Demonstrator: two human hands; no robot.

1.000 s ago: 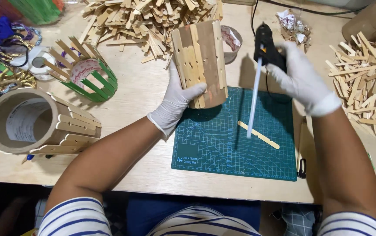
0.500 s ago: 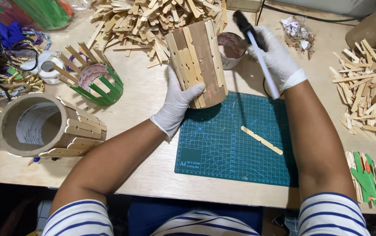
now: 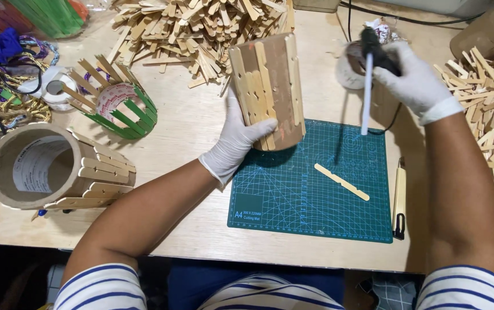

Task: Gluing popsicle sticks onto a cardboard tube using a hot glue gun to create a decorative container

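My left hand point(image 3: 236, 143), in a white glove, grips a cardboard cylinder partly clad in wooden craft sticks point(image 3: 270, 86) and holds it upright at the far left corner of the green cutting mat point(image 3: 293, 201). In a white glove too, my right hand point(image 3: 416, 80) holds a black glue gun point(image 3: 376, 49) beyond the mat's far right corner, with a white glue stick point(image 3: 366, 95) sticking out toward me. One loose craft stick point(image 3: 342, 181) lies on the mat between my arms.
A large heap of craft sticks point(image 3: 201, 28) lies at the back, another pile point(image 3: 491, 109) at the right. At left are a stick-clad tube on its side point(image 3: 51, 169), a green-and-wood basket point(image 3: 115, 103) and a tape roll point(image 3: 51, 89). A craft knife point(image 3: 399, 198) lies right of the mat.
My right hand has carried the glue gun away from the mat, toward the back right of the table. My left hand keeps the cylinder in about the same place.
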